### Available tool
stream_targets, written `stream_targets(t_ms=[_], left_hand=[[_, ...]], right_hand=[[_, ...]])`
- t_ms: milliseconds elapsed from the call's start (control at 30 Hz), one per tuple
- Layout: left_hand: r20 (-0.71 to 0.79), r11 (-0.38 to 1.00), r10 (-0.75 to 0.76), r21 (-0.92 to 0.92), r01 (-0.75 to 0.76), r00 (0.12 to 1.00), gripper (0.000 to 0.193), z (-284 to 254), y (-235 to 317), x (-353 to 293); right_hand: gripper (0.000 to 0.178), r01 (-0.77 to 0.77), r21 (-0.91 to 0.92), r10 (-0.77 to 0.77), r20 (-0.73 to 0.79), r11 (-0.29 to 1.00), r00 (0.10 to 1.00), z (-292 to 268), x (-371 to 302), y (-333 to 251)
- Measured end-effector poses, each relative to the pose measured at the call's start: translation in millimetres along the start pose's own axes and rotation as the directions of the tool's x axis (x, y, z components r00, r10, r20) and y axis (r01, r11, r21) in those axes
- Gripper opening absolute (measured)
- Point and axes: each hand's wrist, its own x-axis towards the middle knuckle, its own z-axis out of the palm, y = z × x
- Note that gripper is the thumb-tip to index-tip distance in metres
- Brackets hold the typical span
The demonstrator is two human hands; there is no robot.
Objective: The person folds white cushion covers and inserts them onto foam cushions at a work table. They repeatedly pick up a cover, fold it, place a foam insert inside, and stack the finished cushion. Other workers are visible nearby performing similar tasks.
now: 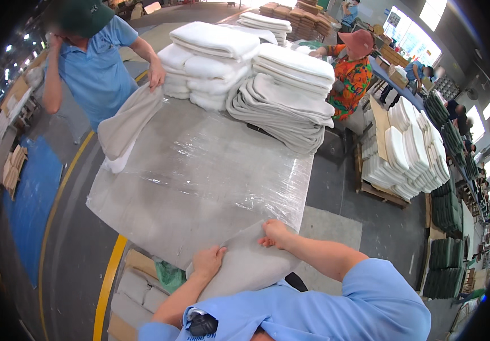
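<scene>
Hands of the person wearing the camera met at the near edge of the plastic-wrapped grey worktop (pixel 199 170), both laid on a pale grey, soft fabric piece (pixel 245 264) that draped off that edge toward the person's chest, probably so that the flat surface could bear part of its weight while it was handled. Left hand (pixel 208 260) rested on the cloth's left margin with its fingers (pixel 217 251) curled loosely over the fabric, pressing rather than clenching it. Right hand (pixel 275 233) sat at the upper corner of the piece, its fingers (pixel 266 241) bent down and pinching the edge against the worktop. Across the surface, a co-worker in a blue shirt (pixel 94 68) held a similar beige cloth (pixel 125 128) hanging off the far left corner. Stacks of folded white and grey pads (pixel 256 74) stood at the far end, likely kept there to leave the middle open for spreading. Another person in an orange patterned shirt (pixel 350 77) stood behind them
</scene>
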Motion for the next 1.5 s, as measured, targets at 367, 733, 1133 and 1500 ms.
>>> stream_targets(t_ms=[367, 733, 1133, 1500], left_hand=[[-0.117, 1.0, 0.0, 0.018, 0.002, 0.993, 0.041, 17, -12, 10], [0.516, 0.893, 0.183, -0.444, 0.079, 0.837, 0.05, -103, -16, -83], [0.337, 0.579, -0.241, -0.703, 0.414, 0.91, 0.052, -48, -90, -147], [0.376, -0.461, -0.768, -0.886, -0.041, 0.518, 0.05, -56, -70, -112]], right_hand=[[0.02, 0.147, -0.295, -0.196, -0.142, 0.944, 0.97, 16, -3, -4], [0.056, 0.648, -0.727, -0.025, 0.661, 0.229, 0.75, -13, -123, -16], [0.065, 0.59, -0.765, -0.083, 0.591, 0.258, 0.803, -31, -44, 7], [0.071, 0.707, -0.674, -0.578, 0.671, -0.214, 0.465, 34, -153, -7]])
